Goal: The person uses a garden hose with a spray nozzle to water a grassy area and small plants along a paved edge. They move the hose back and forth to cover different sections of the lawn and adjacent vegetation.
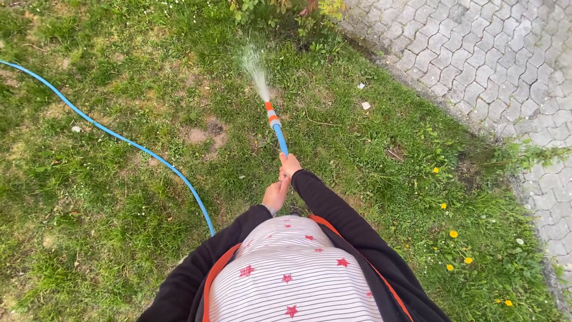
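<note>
A blue garden hose [128,142] runs across the grass from the far left and curves in toward my body. Both hands hold its end in front of me. My right hand [289,164] grips the hose further out, and my left hand [275,195] grips it closer to my body. Past my right hand the hose ends in an orange and grey nozzle [271,114], pointing away from me. A spray of water [255,68] fans out from the nozzle toward a small shrub [286,12] at the lawn's far edge.
Patchy grass with bare soil spots [205,134] lies ahead. Grey interlocking paving [488,53] borders the lawn on the right. Yellow dandelions [454,234] grow at the right. Small white scraps [366,105] lie near the paving edge.
</note>
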